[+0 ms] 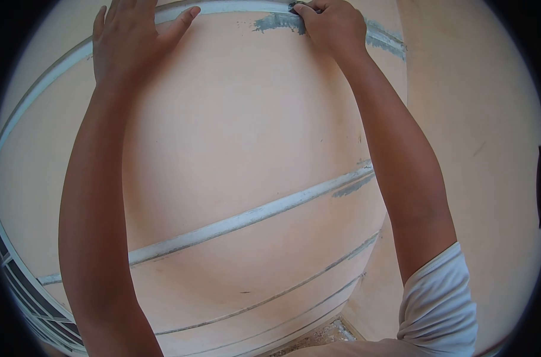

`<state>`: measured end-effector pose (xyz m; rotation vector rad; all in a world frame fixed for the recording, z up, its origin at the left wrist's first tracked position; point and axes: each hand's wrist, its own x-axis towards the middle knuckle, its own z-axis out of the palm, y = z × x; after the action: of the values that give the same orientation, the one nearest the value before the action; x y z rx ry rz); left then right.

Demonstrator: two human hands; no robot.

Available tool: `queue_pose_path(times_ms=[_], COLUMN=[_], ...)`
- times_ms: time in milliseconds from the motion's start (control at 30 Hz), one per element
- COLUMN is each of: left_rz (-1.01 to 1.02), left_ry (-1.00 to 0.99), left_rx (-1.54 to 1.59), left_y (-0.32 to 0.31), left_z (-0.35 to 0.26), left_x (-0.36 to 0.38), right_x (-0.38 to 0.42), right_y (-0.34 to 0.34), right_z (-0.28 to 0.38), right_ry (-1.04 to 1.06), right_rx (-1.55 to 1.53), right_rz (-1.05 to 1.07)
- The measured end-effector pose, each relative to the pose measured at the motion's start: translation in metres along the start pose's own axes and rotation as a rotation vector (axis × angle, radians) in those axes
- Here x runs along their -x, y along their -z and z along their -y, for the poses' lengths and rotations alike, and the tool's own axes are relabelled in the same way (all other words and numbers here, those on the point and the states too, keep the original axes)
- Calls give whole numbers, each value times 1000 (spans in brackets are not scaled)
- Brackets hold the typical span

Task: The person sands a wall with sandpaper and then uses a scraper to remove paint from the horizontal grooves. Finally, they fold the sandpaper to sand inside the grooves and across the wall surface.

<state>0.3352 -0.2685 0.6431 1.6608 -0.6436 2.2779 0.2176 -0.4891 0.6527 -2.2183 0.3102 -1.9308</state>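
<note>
My left hand [131, 33] is raised against the peach-coloured wall [235, 119], its fingers spread and the thumb stretched to the right. Its fingertips run out of view at the top. A whitish horizontal strip [235, 7] passes along the wall beside it. Farther right, my right hand [336, 27] is closed at that same strip, thumb and fingers pinched together. A small dark thing [295, 7] shows at its fingertips, too hidden to name. Grey smeared filler [279, 22] lies on the wall just left of and below the right hand.
Lower down, another whitish strip [252, 214] crosses the wall at a slant, with a grey patch [352, 187] at its right end. Thinner grooves [270, 288] run below it. A corner meets the right wall [472, 119]. Dark window bars [30, 285] stand at lower left; debris [324, 336] covers the floor.
</note>
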Motion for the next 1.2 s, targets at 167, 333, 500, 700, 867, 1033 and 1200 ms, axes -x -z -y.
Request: queue_pose_path(times_ms=[167, 333, 500, 700, 867, 1033, 1200], left_rz=[38, -25, -40, -189, -122, -210, -203], left_ry=[-70, 37, 8, -167, -66, -180, -176], left_rx=[214, -124, 11, -5, -74, -55, -63], left_y=[-44, -1, 0, -29, -16, -31, -30], left_z=[42, -8, -5, 32, 8, 36, 36], left_x=[-12, 0, 0, -8, -1, -11, -10], right_x=[5, 5, 10, 23, 8, 6, 7], right_y=[-42, 8, 7, -29, 21, -34, 6], right_z=[28, -4, 0, 44, 5, 36, 1], right_ry=[323, 80, -8, 391, -9, 216, 222], right_rx=[-16, -93, -202, 76, -155, -243, -106], right_rz=[-215, 75, 77, -376, 234, 66, 103])
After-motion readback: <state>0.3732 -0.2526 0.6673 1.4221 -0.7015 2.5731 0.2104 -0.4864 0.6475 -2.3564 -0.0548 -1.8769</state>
